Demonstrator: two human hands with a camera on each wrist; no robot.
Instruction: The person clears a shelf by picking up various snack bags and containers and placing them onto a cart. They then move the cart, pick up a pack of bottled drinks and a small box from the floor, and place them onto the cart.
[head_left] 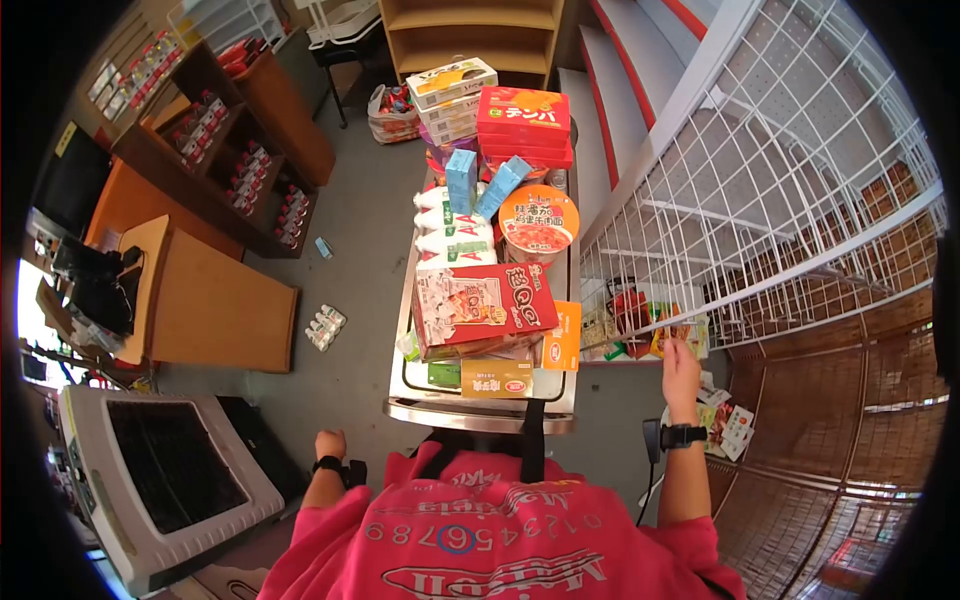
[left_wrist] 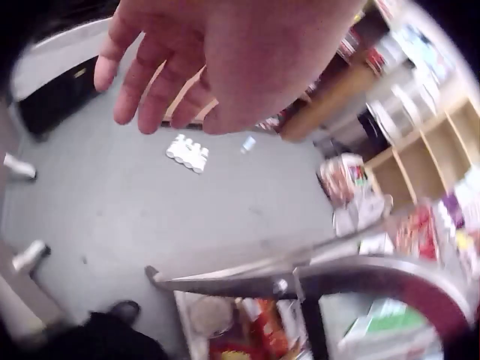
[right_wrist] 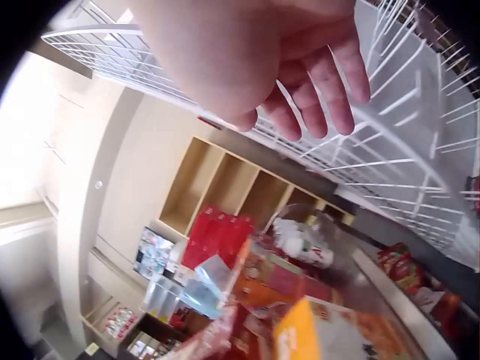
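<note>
My left hand hangs to the left of a metal cart; its fingers are loosely spread and hold nothing. On the other side, my right hand is raised near the white wire rack, its fingers relaxed and empty. The cart's top carries a red box, an orange noodle tub, white bottles in a pack and two light-blue cartons. Stacked red boxes and white-and-yellow boxes stand behind them. Orange packets lie at the near end.
A pack of small white bottles and a blue carton lie on the floor at left. Beyond are a wooden counter and a shelf unit. A grey-framed bin is at lower left. Colourful packets sit low beneath the rack.
</note>
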